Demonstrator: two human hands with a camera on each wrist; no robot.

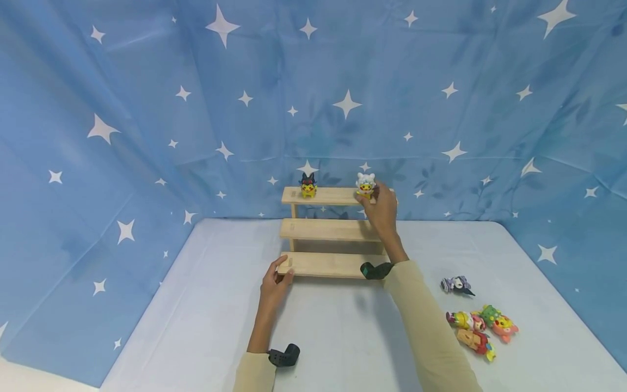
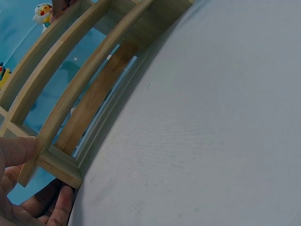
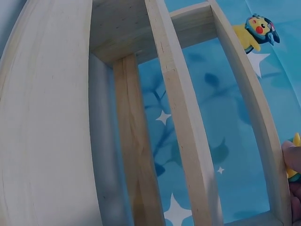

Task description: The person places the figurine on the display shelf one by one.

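Note:
A three-tier wooden display shelf (image 1: 328, 264) stands on the white table before me. My right hand (image 1: 384, 209) pinches a yellow figurine with a white hood (image 1: 365, 184) at the right end of the top tier. In the right wrist view only the tips of that hand (image 3: 295, 165) show, right at the top board. Toward the left end of the same tier stands a yellow figurine with a dark hood (image 1: 308, 186). My left hand (image 1: 274, 284) grips the left end of the lowest tier, thumb on the front edge in the left wrist view.
On the table at the right lies a purple-and-white figurine (image 1: 458, 285). Closer to me, several colourful figurines (image 1: 469, 321) lie in a cluster beside my right sleeve. A blue star-patterned cloth (image 1: 318, 81) hangs behind the shelf.

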